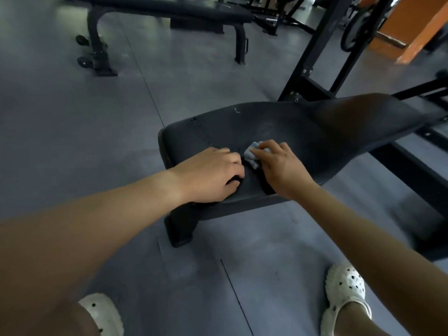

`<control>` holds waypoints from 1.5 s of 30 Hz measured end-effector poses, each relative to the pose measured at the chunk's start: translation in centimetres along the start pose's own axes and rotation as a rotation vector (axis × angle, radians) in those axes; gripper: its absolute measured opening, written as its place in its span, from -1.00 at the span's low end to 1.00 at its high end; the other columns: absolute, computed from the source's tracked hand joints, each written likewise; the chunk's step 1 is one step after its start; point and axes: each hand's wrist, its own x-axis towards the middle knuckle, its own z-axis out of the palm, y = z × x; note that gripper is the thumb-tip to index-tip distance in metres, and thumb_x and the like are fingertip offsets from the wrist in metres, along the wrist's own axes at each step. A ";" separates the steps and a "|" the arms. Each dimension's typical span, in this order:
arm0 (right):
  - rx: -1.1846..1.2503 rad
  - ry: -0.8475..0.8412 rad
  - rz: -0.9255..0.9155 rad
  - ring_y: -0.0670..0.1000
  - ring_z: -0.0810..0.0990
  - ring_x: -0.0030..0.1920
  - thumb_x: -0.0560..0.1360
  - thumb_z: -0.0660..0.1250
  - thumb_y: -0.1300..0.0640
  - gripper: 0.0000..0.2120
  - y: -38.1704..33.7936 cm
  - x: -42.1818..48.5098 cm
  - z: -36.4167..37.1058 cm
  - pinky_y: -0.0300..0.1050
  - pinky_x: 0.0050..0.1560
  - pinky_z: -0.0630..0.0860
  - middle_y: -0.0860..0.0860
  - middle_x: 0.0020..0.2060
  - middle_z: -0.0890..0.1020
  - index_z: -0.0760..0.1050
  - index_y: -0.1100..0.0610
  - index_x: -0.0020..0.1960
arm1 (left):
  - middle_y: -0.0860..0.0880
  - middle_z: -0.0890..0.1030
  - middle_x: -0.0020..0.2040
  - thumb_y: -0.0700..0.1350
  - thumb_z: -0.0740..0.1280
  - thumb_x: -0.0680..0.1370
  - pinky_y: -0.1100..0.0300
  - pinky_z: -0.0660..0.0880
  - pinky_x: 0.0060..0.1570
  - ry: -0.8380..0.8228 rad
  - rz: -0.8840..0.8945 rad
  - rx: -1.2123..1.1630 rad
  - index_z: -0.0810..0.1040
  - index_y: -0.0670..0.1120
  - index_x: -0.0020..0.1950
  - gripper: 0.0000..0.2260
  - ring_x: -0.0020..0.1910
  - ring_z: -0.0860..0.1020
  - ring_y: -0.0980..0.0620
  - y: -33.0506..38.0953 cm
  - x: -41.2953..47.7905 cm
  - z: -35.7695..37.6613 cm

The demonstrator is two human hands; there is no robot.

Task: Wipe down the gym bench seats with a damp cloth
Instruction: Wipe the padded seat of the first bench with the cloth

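Stretching right across the view is the grey rubber floor (72, 117). On it, the black padded bench (315, 132) runs from lower centre up to the right. At the top, well apart, sits a second bench (169, 10), with a black steel rack (322, 44) standing to its right. Two white clogs (344, 287) are planted on the floor below. The left hand (211, 175) rests on the near end of the seat, fingers curled under, nothing visible in it. The right hand (283, 166), just beside it, has its fingers bent over a pale blue cloth (253, 155), pressing it onto the pad.
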 end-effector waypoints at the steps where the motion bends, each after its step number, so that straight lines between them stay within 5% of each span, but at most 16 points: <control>1: -0.020 -0.011 0.106 0.27 0.45 0.07 0.60 0.21 0.22 -0.62 1.3 0.2 0.0 0.18 0.11 0.50 0.12 0.31 0.50 0.53 0.07 0.38 | 0.10 0.58 0.19 0.06 0.21 0.66 0.04 0.47 0.21 0.003 0.004 -0.007 0.62 0.05 0.24 -0.73 0.14 0.49 0.07 -0.1 0.2 0.0; 6: -0.028 -0.069 0.577 0.28 0.37 0.22 0.67 0.07 0.14 -0.59 4.8 1.3 -0.6 0.12 0.27 0.41 0.10 0.44 0.35 0.42 0.03 0.48 | 0.08 0.55 0.24 0.03 0.19 0.68 0.04 0.45 0.26 0.021 0.035 -0.002 0.60 0.04 0.27 -0.74 0.21 0.48 0.05 -0.1 1.4 0.4; 17: -0.033 -0.050 0.140 0.20 0.44 0.06 0.64 0.15 0.13 -0.60 4.2 -0.8 0.1 0.10 0.14 0.46 0.01 0.40 0.47 0.45 -0.01 0.46 | 0.10 0.54 0.20 0.04 0.19 0.66 0.05 0.49 0.16 0.051 0.017 -0.008 0.58 0.07 0.26 -0.75 0.16 0.49 0.07 0.2 3.2 1.3; 22: -0.064 -0.026 0.390 0.27 0.41 0.13 0.65 0.13 0.14 -0.59 9.4 1.0 0.0 0.15 0.21 0.44 0.02 0.44 0.48 0.44 -0.04 0.47 | 0.13 0.54 0.13 0.02 0.22 0.66 0.08 0.51 0.13 0.053 -0.030 -0.044 0.59 0.06 0.24 -0.77 0.14 0.47 0.10 0.4 3.2 1.5; 27: 0.092 -0.028 0.694 0.30 0.41 0.27 0.66 0.07 0.11 -0.60 8.5 2.5 -0.9 0.14 0.29 0.43 0.19 0.18 0.49 0.42 -0.08 0.45 | 0.15 0.53 0.09 0.00 0.24 0.65 0.11 0.51 0.10 0.054 -0.054 -0.072 0.59 0.06 0.22 -0.80 0.11 0.44 0.13 0.3 3.4 1.6; 31: 0.162 -0.015 0.501 0.27 0.39 0.30 0.68 0.13 0.14 -0.62 4.1 1.2 -1.2 0.25 0.30 0.41 0.21 0.21 0.47 0.43 -0.06 0.45 | 0.14 0.53 0.03 -0.01 0.27 0.63 0.10 0.51 0.07 0.063 -0.058 -0.087 0.60 0.05 0.16 -0.83 0.07 0.45 0.10 0.3 3.5 1.4; 34: 0.152 0.068 0.274 0.30 0.48 0.16 0.61 0.24 0.22 -0.62 1.2 -0.2 -0.2 0.31 0.13 0.51 0.14 0.25 0.59 0.54 0.04 0.39 | 0.12 0.55 0.03 0.00 0.28 0.62 0.07 0.52 0.06 0.053 -0.055 -0.083 0.60 0.04 0.16 -0.82 0.07 0.46 0.08 0.3 3.5 1.2; 39: 0.174 0.082 0.064 0.19 0.50 0.06 0.60 0.23 0.14 -0.62 -0.4 -2.0 0.1 0.19 0.04 0.55 -0.02 0.29 0.63 0.55 0.02 0.39 | 0.08 0.58 0.16 0.02 0.22 0.65 -0.01 0.51 0.15 0.000 -0.026 -0.030 0.59 0.03 0.30 -0.72 0.15 0.50 0.03 0.3 2.7 1.0; 42: 0.168 0.086 0.262 0.20 0.50 0.08 0.64 0.25 0.12 -0.63 1.3 -1.3 -0.1 0.19 0.14 0.53 0.17 0.10 0.61 0.53 -0.06 0.42 | 0.06 0.56 0.33 0.04 0.18 0.68 0.00 0.44 0.30 -0.039 0.003 0.029 0.55 0.04 0.40 -0.67 0.28 0.50 0.03 0.1 1.6 0.6; 45: 0.202 0.064 0.581 0.22 0.46 0.20 0.69 0.15 0.06 -0.62 1.1 0.0 -0.6 0.11 0.31 0.43 0.11 0.04 0.41 0.44 -0.13 0.47 | 0.08 0.54 0.36 0.05 0.19 0.69 0.01 0.40 0.36 -0.041 0.010 0.055 0.54 0.05 0.41 -0.67 0.30 0.49 0.05 -0.2 0.0 -0.3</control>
